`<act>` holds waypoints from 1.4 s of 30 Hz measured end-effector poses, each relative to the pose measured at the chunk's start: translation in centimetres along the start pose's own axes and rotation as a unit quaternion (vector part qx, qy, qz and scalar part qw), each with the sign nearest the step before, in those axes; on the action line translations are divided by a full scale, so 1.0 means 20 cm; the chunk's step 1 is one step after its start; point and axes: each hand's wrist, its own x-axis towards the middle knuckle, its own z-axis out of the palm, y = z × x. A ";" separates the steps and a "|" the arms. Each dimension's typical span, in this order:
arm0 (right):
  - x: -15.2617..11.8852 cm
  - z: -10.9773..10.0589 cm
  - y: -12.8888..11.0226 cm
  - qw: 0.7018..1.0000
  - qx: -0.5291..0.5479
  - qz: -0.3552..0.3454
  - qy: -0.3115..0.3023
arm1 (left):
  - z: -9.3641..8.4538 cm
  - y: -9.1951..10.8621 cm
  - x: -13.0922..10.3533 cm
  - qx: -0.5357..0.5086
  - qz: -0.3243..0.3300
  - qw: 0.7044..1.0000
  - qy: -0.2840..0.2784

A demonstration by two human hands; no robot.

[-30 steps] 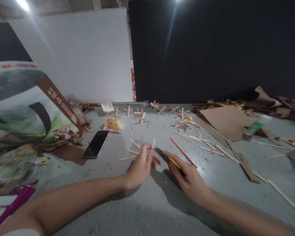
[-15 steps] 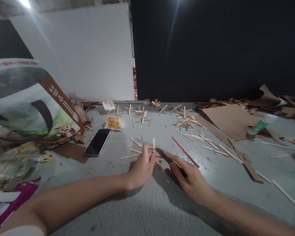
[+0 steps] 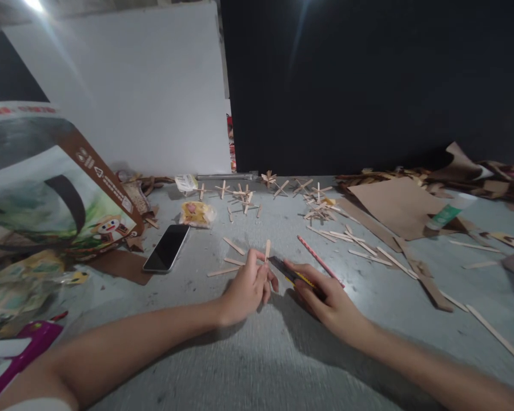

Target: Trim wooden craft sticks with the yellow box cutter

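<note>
My left hand (image 3: 251, 285) pinches a short wooden craft stick (image 3: 268, 249) that points upward between thumb and fingers. In my right hand (image 3: 325, 299) is a black and yellow utility knife (image 3: 297, 276), its blade end close to the stick; whether they touch I cannot tell. Several loose craft sticks (image 3: 223, 272) lie just left of my left hand. Beyond my right hand rests a red patterned stick (image 3: 319, 260). Farther back stand several crossed-stick pieces (image 3: 281, 188), with a small heap of sticks (image 3: 320, 211) to their right.
A black phone (image 3: 167, 248) and a yellow wrapped packet (image 3: 197, 214) lie left of centre. At far left are a large printed bag (image 3: 107, 197) and a purple-handled object (image 3: 40, 337). Brown cardboard (image 3: 394, 208), a green-and-white tube (image 3: 449, 212) and scattered sticks (image 3: 368, 258) occupy the right.
The view has shifted slightly. Some fingers of my left hand have spread a little below the stick. My right hand keeps the knife close beside it.
</note>
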 end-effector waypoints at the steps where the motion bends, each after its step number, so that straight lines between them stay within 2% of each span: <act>1: 0.01 0.00 0.00 0.999 0.035 0.023 -0.006 | 0.00 0.00 0.00 -0.007 0.000 1.000 -0.003; 4: 0.02 -0.01 -0.01 0.988 0.126 0.073 -0.046 | 0.00 0.00 0.01 -0.035 -0.008 0.999 -0.021; 7: 0.02 -0.01 -0.03 0.984 0.148 0.075 -0.066 | 0.01 0.01 0.00 -0.067 -0.019 0.997 -0.044; 11: 0.00 -0.01 -0.03 0.988 0.135 0.063 -0.027 | 0.01 0.02 0.00 -0.079 -0.029 0.996 -0.025; 16: 0.00 0.00 -0.02 0.986 0.145 0.083 0.008 | 0.01 0.03 0.01 -0.075 -0.026 0.997 -0.012; 20: 0.00 0.00 -0.02 0.992 0.107 0.066 0.005 | 0.01 0.02 0.01 -0.073 -0.020 0.997 -0.003; 28: 0.00 -0.02 -0.03 0.999 -0.039 -0.002 0.021 | 0.02 0.03 0.01 -0.060 -0.025 0.998 0.012; 42: 0.00 0.00 0.00 0.994 -0.103 -0.029 0.003 | 0.00 0.03 0.00 0.003 -0.015 1.000 0.014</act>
